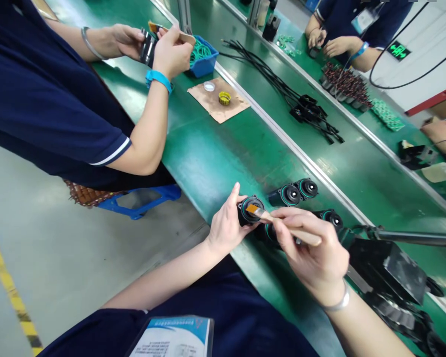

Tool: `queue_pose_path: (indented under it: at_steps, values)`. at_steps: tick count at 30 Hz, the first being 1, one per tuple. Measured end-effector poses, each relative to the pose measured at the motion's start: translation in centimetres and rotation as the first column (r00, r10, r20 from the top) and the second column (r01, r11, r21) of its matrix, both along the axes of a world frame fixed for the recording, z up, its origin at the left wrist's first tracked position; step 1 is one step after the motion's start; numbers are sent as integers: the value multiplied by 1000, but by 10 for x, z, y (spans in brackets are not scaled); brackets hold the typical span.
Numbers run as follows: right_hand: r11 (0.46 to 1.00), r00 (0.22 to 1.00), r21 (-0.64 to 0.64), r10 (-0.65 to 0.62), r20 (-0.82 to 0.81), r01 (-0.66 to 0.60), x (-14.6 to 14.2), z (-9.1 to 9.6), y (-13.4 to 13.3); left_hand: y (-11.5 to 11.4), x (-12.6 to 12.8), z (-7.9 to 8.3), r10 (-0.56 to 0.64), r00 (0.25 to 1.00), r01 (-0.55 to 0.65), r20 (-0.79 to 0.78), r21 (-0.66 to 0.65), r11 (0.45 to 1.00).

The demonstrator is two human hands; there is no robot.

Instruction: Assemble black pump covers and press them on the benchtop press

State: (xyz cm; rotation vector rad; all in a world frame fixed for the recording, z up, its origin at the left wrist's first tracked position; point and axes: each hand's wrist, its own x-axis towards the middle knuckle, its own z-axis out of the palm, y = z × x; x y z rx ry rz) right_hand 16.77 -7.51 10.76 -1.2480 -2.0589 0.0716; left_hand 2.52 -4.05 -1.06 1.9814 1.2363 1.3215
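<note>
My left hand (227, 224) is closed round a black cylindrical part (250, 209) with a green ring on its face, held at the near edge of the green belt (223, 148). My right hand (312, 248) pinches a small wooden-handled brush (278, 221), and the orange bristles touch the part's ringed face. Several more black parts with green rings (295, 193) lie on the belt just behind my hands.
A co-worker at the upper left holds a similar part and brush (159, 39) beside a blue bin of green rings (202, 54). Brown paper with two small caps (217, 99), black cables (301, 104) and a black machine (390, 272) sit on the belts. Another person works at the top right.
</note>
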Motion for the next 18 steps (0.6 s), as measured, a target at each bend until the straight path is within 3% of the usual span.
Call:
queue_pose_path:
  at_steps: [3,7,13,18]
  values:
    - [982,964,3,187,188,-191,3,-12,4,-1,0,1,-8,1000,8,4,-40,999]
    - [949,892,38,280,355,-313,5,-14,-2,-2,0,-1,-1,1000,-2,-26,-124,992]
    - [953,821,-6,265,505,-304,19,14,-21,1,2,-6,-13,1000,12,-9,-98,995]
    - [945,725,-16,262,637,-327,37,23,-9,2,-1,-1,-94,993,101,68,-107,989]
